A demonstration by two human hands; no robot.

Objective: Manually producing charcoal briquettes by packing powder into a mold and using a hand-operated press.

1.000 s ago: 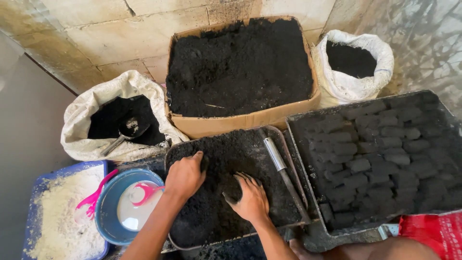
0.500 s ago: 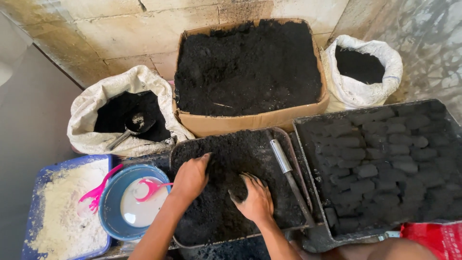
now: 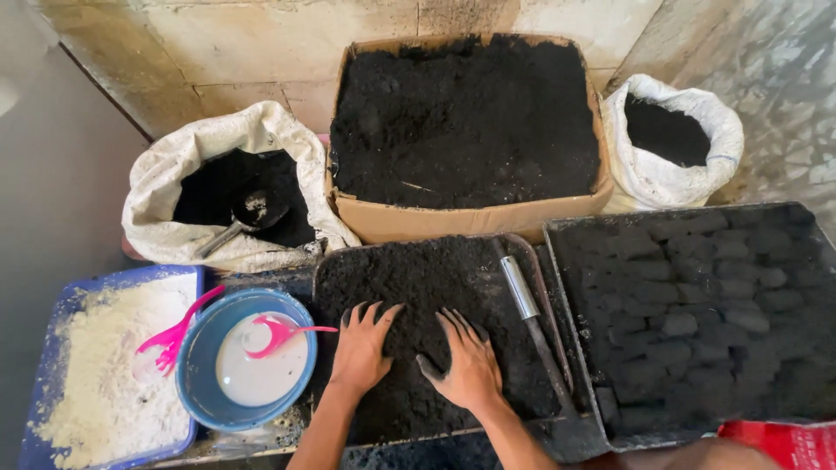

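Head view, looking straight down. Pressing flat into the black powder [image 3: 418,287] with the left hand [image 3: 361,348], fingers spread wide, palm down, grasping nothing. Resting the right hand [image 3: 470,370] just beside it on the same heap, fingers splayed and slightly curled, likewise unclenched and holding nothing. Lying in a shallow dark metal tray [image 3: 326,270] directly in front, that powder, filling it almost to the rim. Leaning along the tray's right edge, a metal tool with a silver handle [image 3: 521,287], untouched. Sitting to the left, a blue bowl [image 3: 196,365] of whitish liquid with a pink spoon [image 3: 279,332] across it. Further left, a blue tray [image 3: 43,331] of white flour carrying a pink fork [image 3: 174,335]. Standing behind, an open cardboard box [image 3: 470,222] heaped with black powder, flanked by a white sack [image 3: 174,174] on the left holding dark powder and a metal scoop [image 3: 235,222], and a second white sack [image 3: 644,174] on the right. Filling the right side, a large black tray [image 3: 566,239] packed with rows of dark briquettes [image 3: 679,326].
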